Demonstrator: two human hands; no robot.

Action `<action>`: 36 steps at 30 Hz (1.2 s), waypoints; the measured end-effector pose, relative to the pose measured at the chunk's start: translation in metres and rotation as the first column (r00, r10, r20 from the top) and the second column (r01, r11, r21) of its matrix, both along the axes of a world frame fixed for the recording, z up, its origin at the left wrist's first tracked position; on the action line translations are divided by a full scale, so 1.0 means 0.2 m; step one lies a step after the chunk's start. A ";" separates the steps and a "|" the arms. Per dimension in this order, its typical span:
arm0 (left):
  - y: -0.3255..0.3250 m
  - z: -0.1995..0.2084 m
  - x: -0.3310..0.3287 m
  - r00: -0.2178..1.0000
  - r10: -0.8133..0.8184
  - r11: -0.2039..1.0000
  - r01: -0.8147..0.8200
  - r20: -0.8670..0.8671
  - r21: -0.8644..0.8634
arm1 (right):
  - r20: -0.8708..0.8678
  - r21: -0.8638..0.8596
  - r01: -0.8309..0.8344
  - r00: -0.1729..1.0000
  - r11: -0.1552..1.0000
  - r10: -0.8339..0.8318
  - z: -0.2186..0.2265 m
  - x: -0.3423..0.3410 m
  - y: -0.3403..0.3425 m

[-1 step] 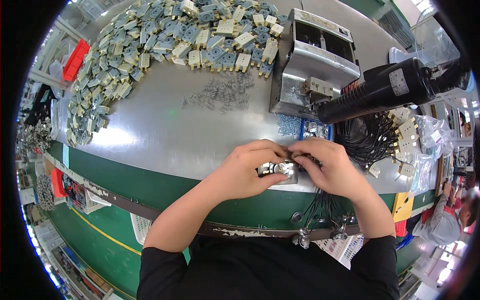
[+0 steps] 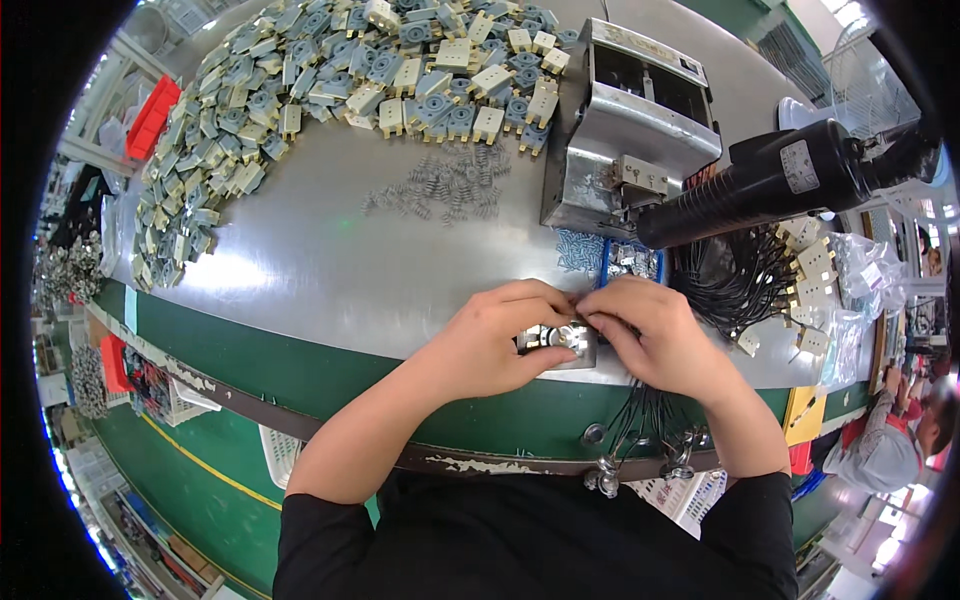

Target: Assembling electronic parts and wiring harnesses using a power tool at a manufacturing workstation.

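Note:
My left hand (image 2: 495, 335) curls around a small shiny metal part (image 2: 570, 337) near the table's front edge, its thumb along the near side. Beneath that part sits a square metal plate (image 2: 583, 361). My right hand (image 2: 655, 325) meets it from the other side with thumb and fingers closed; what they pinch at the far edge of the part is hidden. Just beyond the right hand lies a blue tray (image 2: 633, 258) of small metal pieces, with a pile of blue screws (image 2: 578, 250) beside it. Below it, thin black cables (image 2: 645, 408) hang over the edge, ending in round metal pieces (image 2: 605, 478).
A large heap of grey and cream switch-like housings (image 2: 400, 75) covers the far left. Loose springs (image 2: 445, 185) lie mid-table. To the right stand a metal machine (image 2: 640, 120) and a black power screwdriver (image 2: 760, 180), above bundled black cables (image 2: 735, 280). Another person (image 2: 885, 445) is far right.
My right thumb and fingers have shifted slightly and closed more tightly at the part. My left hand stays where it was.

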State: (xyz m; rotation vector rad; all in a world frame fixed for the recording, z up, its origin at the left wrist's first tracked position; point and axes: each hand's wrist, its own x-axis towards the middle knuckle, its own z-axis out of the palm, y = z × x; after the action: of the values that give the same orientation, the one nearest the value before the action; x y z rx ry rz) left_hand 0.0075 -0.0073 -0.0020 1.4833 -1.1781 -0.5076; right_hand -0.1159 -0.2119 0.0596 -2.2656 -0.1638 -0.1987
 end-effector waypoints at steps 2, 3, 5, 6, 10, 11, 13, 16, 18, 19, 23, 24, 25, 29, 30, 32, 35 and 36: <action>0.01 0.00 0.00 1.000 0.026 0.999 -0.025 0.013 -0.027 | -0.019 -0.017 -0.046 0.999 0.999 0.046 0.02 0.00 0.00; 0.01 0.00 0.01 0.993 0.053 0.998 -0.050 0.103 -0.035 | -0.037 -0.028 -0.087 0.996 0.996 0.086 0.02 0.00 0.00; 0.02 0.01 0.01 0.978 0.089 0.996 -0.082 0.189 -0.045 | -0.014 -0.094 -0.088 0.996 0.992 0.087 0.03 0.00 -0.02; 0.03 0.02 0.00 0.988 0.070 0.997 -0.072 0.137 0.009 | 0.014 -0.158 -0.077 0.997 0.984 0.080 0.03 0.00 -0.03; 0.03 0.03 0.01 0.999 0.049 0.997 -0.049 0.012 0.066 | -0.065 -0.069 -0.158 0.986 0.985 0.154 0.05 0.03 -0.01; 0.02 0.03 0.01 0.999 0.053 0.996 -0.054 0.010 0.066 | -0.049 -0.082 -0.158 0.987 0.984 0.155 0.05 0.03 -0.01; 0.02 0.04 0.01 0.994 0.095 0.990 -0.100 0.050 0.103 | -0.035 -0.094 -0.163 0.987 0.982 0.160 0.04 0.04 -0.01; 0.02 0.02 0.01 0.992 0.121 0.988 -0.117 -0.036 0.104 | -0.058 -0.137 -0.261 0.965 0.956 0.256 0.05 0.07 -0.02; 0.02 0.04 0.02 0.995 0.093 0.988 -0.087 -0.044 0.131 | -0.091 -0.083 -0.264 0.962 0.961 0.256 0.04 0.08 -0.03; 0.02 0.04 0.02 0.997 0.062 0.986 -0.054 -0.048 0.158 | -0.094 -0.082 -0.267 0.961 0.960 0.259 0.03 0.09 -0.04; 0.02 0.04 0.02 0.998 0.061 0.987 -0.056 -0.029 0.150 | -0.104 -0.018 -0.340 0.936 0.940 0.336 0.00 0.15 -0.08; 0.02 0.04 0.02 0.997 0.073 0.989 -0.068 -0.038 0.134 | -0.089 -0.017 -0.389 0.918 0.921 0.386 -0.01 0.17 -0.10; 0.01 0.03 0.02 0.995 0.085 0.990 -0.079 -0.046 0.118 | -0.090 -0.018 -0.389 0.918 0.921 0.386 -0.01 0.19 -0.10; 0.02 0.04 0.02 0.997 0.080 0.990 -0.078 -0.014 0.113 | -0.126 0.041 -0.386 0.913 0.922 0.388 -0.01 0.19 -0.10; 0.02 0.04 0.02 0.997 0.076 0.989 -0.074 -0.011 0.129 | -0.153 0.065 -0.330 0.929 0.942 0.336 -0.01 0.17 -0.09; 0.02 0.04 0.02 0.997 0.071 0.987 -0.069 -0.008 0.145 | -0.154 0.020 -0.249 0.956 0.968 0.249 0.02 0.12 -0.08; 0.02 0.03 0.01 0.999 0.050 0.998 -0.051 0.021 0.047 | -0.109 -0.071 -0.140 0.985 0.988 0.132 0.01 0.04 -0.04; 0.02 0.00 0.00 0.999 0.046 0.999 -0.046 0.016 0.002 | -0.063 -0.118 -0.112 0.992 0.987 0.105 0.00 0.02 -0.03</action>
State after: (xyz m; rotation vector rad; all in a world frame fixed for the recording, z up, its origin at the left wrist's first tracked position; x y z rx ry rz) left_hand 0.0079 -0.0031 -0.0016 1.5152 -1.1535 -0.4665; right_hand -0.1122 -0.2184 0.0595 -2.3730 -0.2754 -0.0686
